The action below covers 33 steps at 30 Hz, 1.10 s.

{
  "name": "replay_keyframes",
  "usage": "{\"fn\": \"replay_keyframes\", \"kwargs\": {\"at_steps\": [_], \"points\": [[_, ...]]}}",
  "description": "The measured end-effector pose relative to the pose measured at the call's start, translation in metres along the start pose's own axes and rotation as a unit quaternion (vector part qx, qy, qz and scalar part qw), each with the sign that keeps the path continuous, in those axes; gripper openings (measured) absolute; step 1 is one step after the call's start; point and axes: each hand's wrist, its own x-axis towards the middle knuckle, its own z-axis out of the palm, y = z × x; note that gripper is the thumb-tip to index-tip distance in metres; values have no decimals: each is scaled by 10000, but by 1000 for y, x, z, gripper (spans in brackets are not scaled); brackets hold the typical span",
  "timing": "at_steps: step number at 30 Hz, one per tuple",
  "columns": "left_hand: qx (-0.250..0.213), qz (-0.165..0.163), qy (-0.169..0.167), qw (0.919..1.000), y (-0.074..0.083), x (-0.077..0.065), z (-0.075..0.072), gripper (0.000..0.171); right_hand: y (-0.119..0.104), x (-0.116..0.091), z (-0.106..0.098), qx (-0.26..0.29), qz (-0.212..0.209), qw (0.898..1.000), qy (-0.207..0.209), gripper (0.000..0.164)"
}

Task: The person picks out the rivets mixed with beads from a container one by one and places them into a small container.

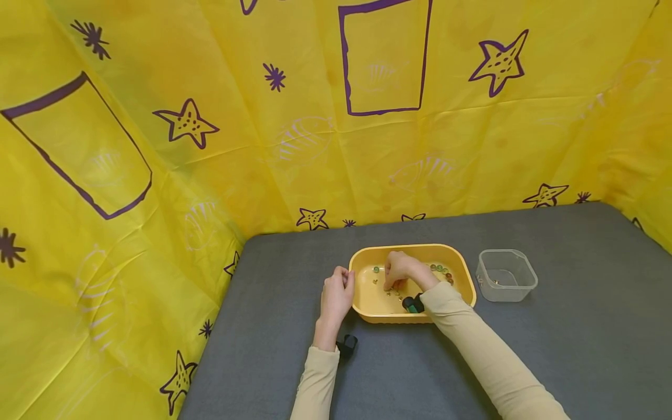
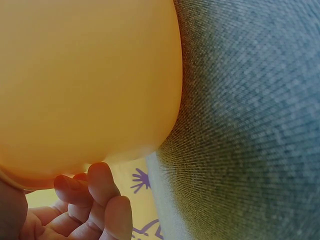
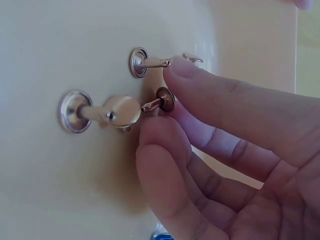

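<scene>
My left hand (image 1: pixel 337 294) grips the left rim of a yellow plastic basin (image 1: pixel 409 246). In the left wrist view its curled fingers (image 2: pixel 101 182) lie against the outside of the basin wall. My right hand (image 1: pixel 406 271) reaches down inside the basin. Up close in the right wrist view, a small metal rivet (image 3: pixel 166 99) with a round cap sits between its thumb and curled fingers. Several more of these shiny rivets (image 3: pixel 75 111) lie around the fingertips on the basin floor. Green glass marbles (image 1: pixel 440 268) and brown ones sit along the basin's right side.
Right of the basin stands a clear plastic container (image 1: pixel 506 275) with a small shiny piece inside. Grey fabric covers the table (image 1: pixel 588 326). A yellow curtain (image 1: pixel 315 128) printed with starfish and fish hangs behind and at both sides.
</scene>
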Motion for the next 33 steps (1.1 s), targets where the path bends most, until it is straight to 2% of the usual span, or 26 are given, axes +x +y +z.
{"fn": "replay_keyframes", "kwargs": {"at_steps": [17,33], "points": [[10,-57,-17,10000,-1,1,1,17,-2,0,1,-25,-32,10000,-91,11],[-16,-44,-31,10000,-1,0,0,17,-1,-3,-1,72,-154,9999,-2,15]]}}
